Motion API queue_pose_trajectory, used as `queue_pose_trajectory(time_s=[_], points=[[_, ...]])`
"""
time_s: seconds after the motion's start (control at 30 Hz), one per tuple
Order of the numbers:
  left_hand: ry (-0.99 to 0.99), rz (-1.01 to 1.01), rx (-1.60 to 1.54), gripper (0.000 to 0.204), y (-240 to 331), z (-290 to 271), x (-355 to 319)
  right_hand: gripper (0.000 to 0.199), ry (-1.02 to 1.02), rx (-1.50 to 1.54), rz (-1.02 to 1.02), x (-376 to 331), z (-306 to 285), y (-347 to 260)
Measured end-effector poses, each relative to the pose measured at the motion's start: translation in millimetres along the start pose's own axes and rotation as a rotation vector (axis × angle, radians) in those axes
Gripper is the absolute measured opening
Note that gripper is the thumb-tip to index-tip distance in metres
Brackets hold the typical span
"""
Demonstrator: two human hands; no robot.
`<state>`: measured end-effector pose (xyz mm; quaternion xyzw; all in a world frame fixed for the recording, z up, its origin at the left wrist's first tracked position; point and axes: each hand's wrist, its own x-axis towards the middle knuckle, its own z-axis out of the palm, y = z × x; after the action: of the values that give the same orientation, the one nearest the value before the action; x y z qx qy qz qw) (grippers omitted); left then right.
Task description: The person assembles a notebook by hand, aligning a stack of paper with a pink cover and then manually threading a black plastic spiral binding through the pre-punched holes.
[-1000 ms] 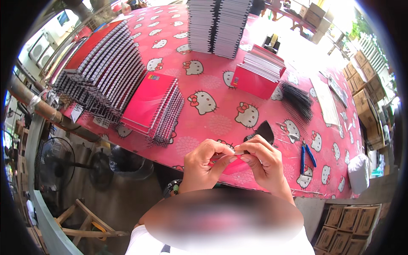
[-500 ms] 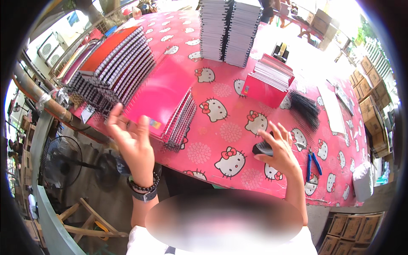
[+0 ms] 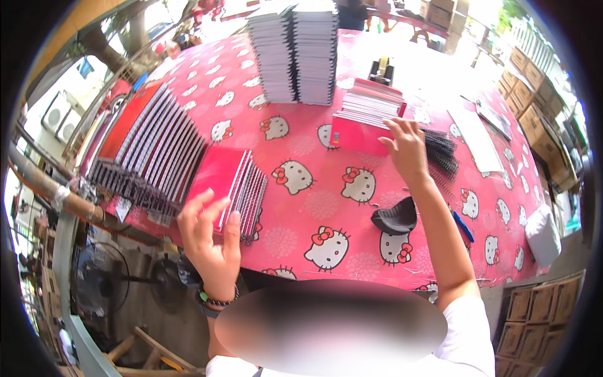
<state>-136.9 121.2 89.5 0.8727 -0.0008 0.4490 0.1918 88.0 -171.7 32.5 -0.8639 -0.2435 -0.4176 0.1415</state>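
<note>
My left hand is open, its fingers bent a little and apart, at the near edge of a stack of pink spiral notebooks. Whether it touches the stack I cannot tell. Stretched far forward, my right hand is at the right edge of a pile of pink-covered unbound booklets. Its thumb and fingers are apart, with nothing visible between them. A bundle of black binding coils lies just right of that hand. Nearer to me, a curved black object of unclear kind rests beside my right forearm.
Red-covered spiral notebooks are stacked at the left. Two tall stacks of bound notebooks stand at the back. A tape dispenser is behind the booklets. Blue-handled pliers show partly behind my right forearm; a white strip lies farther right.
My right hand has left the black object and reached forward to the pink booklets. My left hand has moved to the near side of the pink notebooks, whose top cover now lies squarer. The view has shifted.
</note>
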Motion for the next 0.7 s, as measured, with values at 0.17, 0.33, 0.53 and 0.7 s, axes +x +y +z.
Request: queue_pose_trajectory(time_s=[0.17,0.33,0.53,0.7], points=[[-0.112,0.059,-0.211,0.016,33,17,-12,0.016,-0.132,0.022,0.026,7,26,25],[-0.124,0.086,-0.467,0.031,50,41,-15,0.013,-0.007,0.268,0.07,7,8,9],[-0.312,-0.407,-0.88,0.04,42,85,-37,0.017,-0.379,0.744,0.042,-45,-88,-78],[-0.579,-0.287,-0.766,0.022,23,86,-75,0.023,-0.543,0.737,0.114,-91,-94,-94]])
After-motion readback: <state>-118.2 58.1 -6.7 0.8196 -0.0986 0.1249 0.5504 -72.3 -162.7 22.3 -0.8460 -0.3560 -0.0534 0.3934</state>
